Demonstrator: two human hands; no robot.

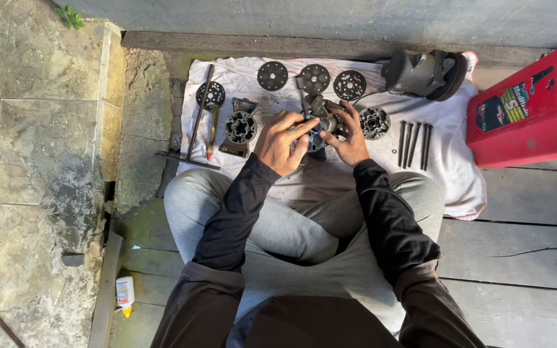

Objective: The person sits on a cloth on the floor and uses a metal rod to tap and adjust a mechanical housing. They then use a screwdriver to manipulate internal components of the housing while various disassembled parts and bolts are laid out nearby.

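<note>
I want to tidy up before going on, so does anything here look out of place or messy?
The parts on the white cloth lie in neat rows, bolts side by side. One stray: a small white bottle lies tipped over on the boards beside the left knee, away from everything else. Both hands hold a metal part.

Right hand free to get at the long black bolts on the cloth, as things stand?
Probably not at once. The right hand is wrapped on the metal part that the left hand also grips. The bolts lie uncovered on the white cloth just to its right, nothing between; it would have to let go.
</note>
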